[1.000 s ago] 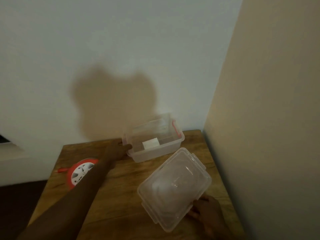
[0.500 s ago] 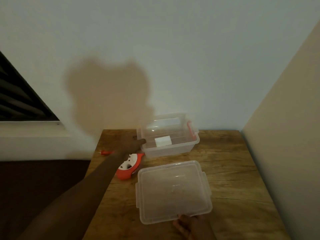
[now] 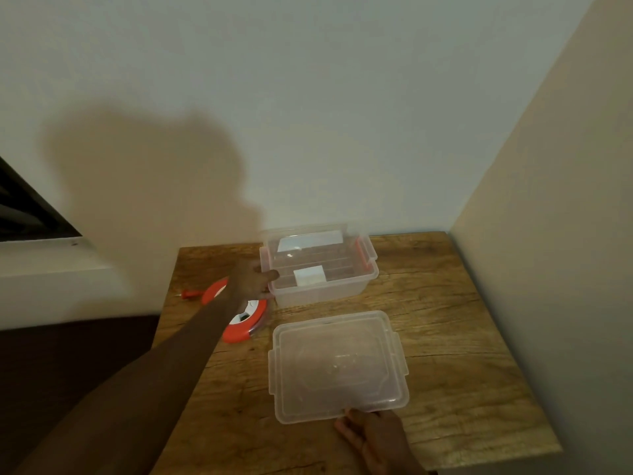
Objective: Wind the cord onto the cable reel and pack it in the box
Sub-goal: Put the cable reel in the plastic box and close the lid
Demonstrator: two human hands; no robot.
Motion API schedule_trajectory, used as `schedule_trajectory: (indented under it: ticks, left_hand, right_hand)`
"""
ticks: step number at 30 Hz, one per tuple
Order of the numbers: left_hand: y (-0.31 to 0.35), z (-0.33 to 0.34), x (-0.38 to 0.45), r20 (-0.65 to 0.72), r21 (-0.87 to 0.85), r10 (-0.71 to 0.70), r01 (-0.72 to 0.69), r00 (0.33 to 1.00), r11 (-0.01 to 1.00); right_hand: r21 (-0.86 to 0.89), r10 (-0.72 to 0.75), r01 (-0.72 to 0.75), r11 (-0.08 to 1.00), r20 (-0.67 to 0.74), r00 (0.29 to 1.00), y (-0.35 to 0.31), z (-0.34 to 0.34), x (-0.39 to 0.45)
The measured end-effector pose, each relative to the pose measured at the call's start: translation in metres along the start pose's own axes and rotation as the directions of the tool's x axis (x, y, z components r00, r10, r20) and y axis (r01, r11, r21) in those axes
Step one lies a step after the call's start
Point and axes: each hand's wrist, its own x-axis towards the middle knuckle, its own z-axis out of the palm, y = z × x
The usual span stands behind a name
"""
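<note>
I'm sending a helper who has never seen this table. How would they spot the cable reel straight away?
On the wooden table, look left of the clear box, under the reaching left hand. The cable reel lies there, the only round orange and white thing; the lid beside it is clear.

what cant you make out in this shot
Head view only:
- cable reel: the left forearm covers its middle; whether the cord is wound cannot be told.
- left hand: fingers at the box wall, grip unclear.
- right hand: partly under the lid edge.
</note>
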Motion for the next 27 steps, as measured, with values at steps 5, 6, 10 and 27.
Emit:
schedule_trajectory:
  ticks: [5, 6, 10, 27]
  left_hand:
    - [-0.007, 0.003, 0.002, 0.009, -0.027, -0.038, 0.038, 0.999, 0.999]
    - [-0.007, 0.004, 0.002, 0.006, -0.02, -0.034, 0.034, 0.999, 0.999]
    - [-0.004, 0.009, 0.002, 0.001, 0.011, -0.03, 0.03, 1.0, 1.0]
    - [-0.006, 0.025, -0.001, -0.038, 0.094, 0.007, -0.003, 0.999, 0.996]
  right_hand:
    - [-0.024, -0.044, 0.043, 0.999, -0.024, 0.999, 0.004, -0.003, 0.003]
    - [-0.02, -0.047, 0.046, 0.999, -0.025, 0.999, 0.004, -0.002, 0.004]
    - [-0.088, -0.087, 0.08, 0.993, -0.076, 0.993, 0.006, 0.0, 0.005]
    - [-0.089, -0.077, 0.068, 0.994, -0.103, 0.992, 0.009, -0.012, 0.008]
